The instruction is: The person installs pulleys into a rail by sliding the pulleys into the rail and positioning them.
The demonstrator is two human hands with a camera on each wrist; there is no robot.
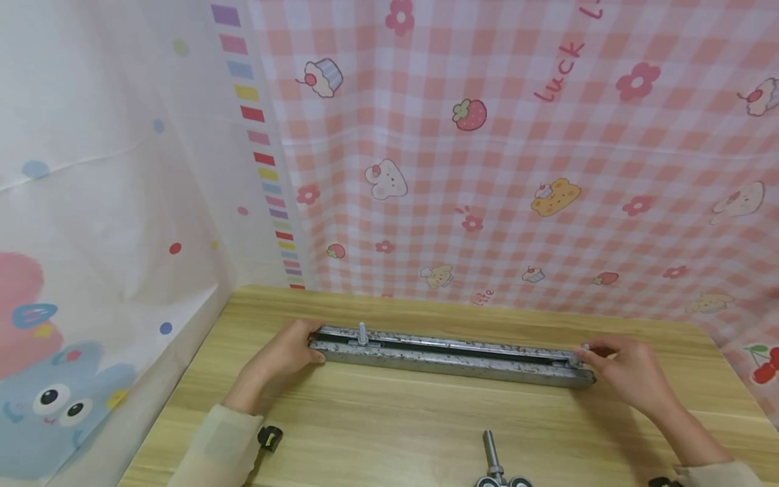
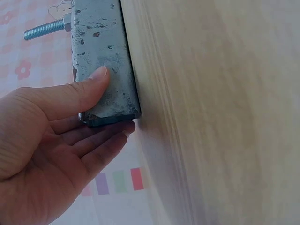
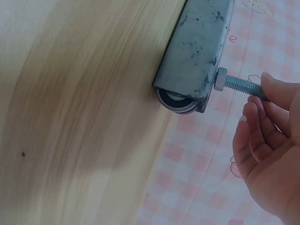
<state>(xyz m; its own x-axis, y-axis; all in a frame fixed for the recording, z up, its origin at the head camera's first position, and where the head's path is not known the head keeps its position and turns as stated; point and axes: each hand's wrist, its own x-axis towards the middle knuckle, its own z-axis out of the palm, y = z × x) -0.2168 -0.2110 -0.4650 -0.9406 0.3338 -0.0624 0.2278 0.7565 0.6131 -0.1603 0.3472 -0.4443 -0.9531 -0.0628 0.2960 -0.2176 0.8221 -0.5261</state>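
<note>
A scratched grey metal channel rail (image 1: 450, 366) lies lengthwise on the table, its long slot facing up. At its left end my left hand (image 1: 286, 353) grips the rail, thumb on the near side in the left wrist view, other fingers around the end. Close to that hand, a threaded bolt (image 1: 362, 333) stands upright out of the slot. My right hand (image 1: 633, 372) pinches the threaded bolt (image 3: 241, 85) of a roller trolley at the rail's right end. A hex nut (image 3: 220, 79) sits on that bolt, and a black-and-metal wheel (image 3: 176, 101) shows at the rail's end.
Another roller trolley (image 1: 494, 467) with a bolt lies near the table's front edge, partly cut off by the frame. The wood-grain table (image 1: 377, 426) meets a pink checked cloth (image 1: 426, 223) at the back and a white patterned cloth (image 1: 122, 203) on the left.
</note>
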